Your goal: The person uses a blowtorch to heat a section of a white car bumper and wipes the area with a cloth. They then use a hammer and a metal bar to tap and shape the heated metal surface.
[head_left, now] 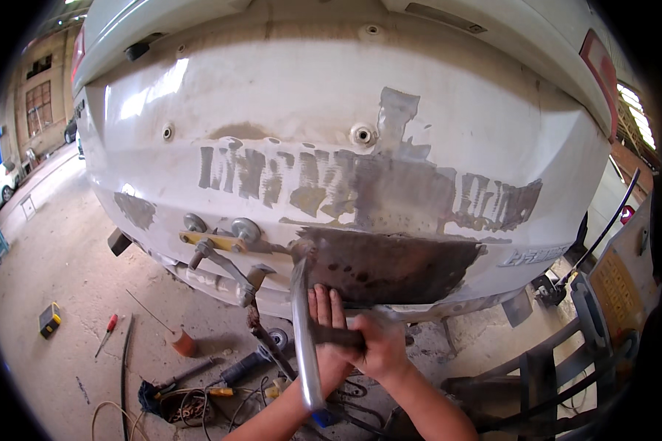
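My right hand [381,344] is closed around the dark handle of a hammer-like tool [302,323] with a long, slightly curved steel head. The handle's end sticks out past my fist. Behind the steel head, my left hand [326,312] has its fingers stretched upward at the lower edge of a dark, bare-metal patch [397,266]; its palm is partly hidden. That patch is on the white tailgate [287,81] of a vehicle. Left of my hands, a lever puller [228,268] with a yellow bar and two round feet sits against the panel.
On the concrete floor lie a yellow-and-black device [50,320], a red-handled screwdriver [107,334], an orange cone-shaped piece [184,343] and an angle grinder [254,360] among cables. A dark metal frame [552,367] stands at right. A white car [0,181] is far left.
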A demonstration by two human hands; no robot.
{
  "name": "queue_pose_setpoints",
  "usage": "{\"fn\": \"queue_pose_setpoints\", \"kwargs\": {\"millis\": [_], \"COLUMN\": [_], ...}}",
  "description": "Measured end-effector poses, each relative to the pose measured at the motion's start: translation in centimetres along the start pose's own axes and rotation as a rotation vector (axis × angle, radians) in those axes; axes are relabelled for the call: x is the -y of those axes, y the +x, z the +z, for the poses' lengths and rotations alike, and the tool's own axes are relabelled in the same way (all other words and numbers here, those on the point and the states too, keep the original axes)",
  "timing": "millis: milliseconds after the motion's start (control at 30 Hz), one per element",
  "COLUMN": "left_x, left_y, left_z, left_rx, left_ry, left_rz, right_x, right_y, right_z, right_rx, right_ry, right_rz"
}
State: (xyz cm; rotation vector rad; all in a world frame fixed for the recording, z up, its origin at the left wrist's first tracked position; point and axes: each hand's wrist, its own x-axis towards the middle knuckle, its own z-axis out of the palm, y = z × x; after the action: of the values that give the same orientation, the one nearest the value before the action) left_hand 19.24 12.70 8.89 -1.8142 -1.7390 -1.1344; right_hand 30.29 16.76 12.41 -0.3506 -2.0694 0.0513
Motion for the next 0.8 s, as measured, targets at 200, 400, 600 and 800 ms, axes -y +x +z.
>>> {"fn": "queue_pose_setpoints", "kwargs": {"millis": [200,400,600,800], "left_x": [-0.2,0.0,0.1,0.2], "left_y": [0.0,0.1,0.0,0.0], "left_z": [0.6,0.2,-0.6,-1.2], "left_rx": [-0.049,-0.05,0.043,0.026], "left_ry": [0.007,-0.076,-0.017,0.071], "left_rz": [-0.049,-0.042,-0.026,0.123], "right_x": [0.3,0.5,-0.1,-0.2], "right_y": [-0.1,-0.6,-1.4,-0.9], "right_z": [-0.2,-0.5,-0.7,-0.6], "right_rx": [0.02,0.025,0.023,-0.036], "right_ry": [-0.005,0.033,0.016,-0.043], "right_rz": [0.019,-0.002,0.044,0.139]}}
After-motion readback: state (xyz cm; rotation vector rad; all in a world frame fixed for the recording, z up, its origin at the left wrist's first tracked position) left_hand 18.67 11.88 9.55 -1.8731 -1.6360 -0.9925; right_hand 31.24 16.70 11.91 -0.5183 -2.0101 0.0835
